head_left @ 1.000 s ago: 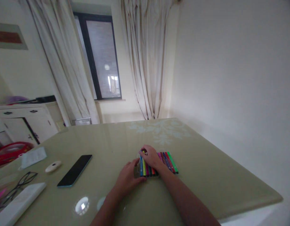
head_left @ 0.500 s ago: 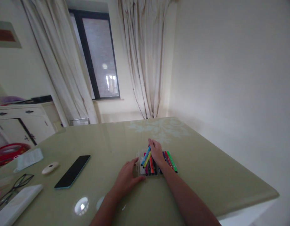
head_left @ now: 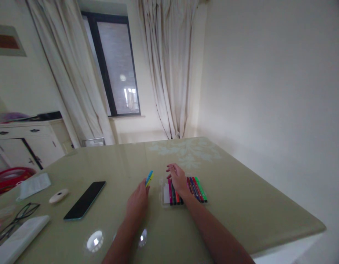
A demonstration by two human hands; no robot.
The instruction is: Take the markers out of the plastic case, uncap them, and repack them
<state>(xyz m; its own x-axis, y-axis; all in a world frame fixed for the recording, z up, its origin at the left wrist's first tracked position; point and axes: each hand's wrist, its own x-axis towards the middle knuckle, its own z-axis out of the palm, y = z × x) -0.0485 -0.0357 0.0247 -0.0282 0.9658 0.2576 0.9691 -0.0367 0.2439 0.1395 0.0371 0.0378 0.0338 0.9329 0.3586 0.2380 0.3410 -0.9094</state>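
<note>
My left hand (head_left: pixel 138 201) is closed around a blue marker (head_left: pixel 149 176) and a yellow marker (head_left: pixel 150 180), whose ends stick up past the fingers. It is left of a clear plastic case (head_left: pixel 161 201) lying on the table. My right hand (head_left: pixel 177 178) hovers over the case, fingers apart and holding nothing. Inside the case several markers lie side by side: a magenta marker (head_left: pixel 170 192) near the left, a red-orange one (head_left: pixel 177 197), and a green marker (head_left: pixel 200 189) at the right end. The right hand and forearm hide those in the middle.
On the table's left side are a black phone (head_left: pixel 85 201), a white oval object (head_left: pixel 58 196), a face mask (head_left: pixel 34 185), glasses (head_left: pixel 21 216) and a long white box (head_left: pixel 23 238). A wall (head_left: pixel 268 110) runs along the right of the table (head_left: pixel 241 209).
The blue and yellow markers have passed from my right hand to my left. My left hand has drawn away leftward from the case; my right hand's fingers have opened above it.
</note>
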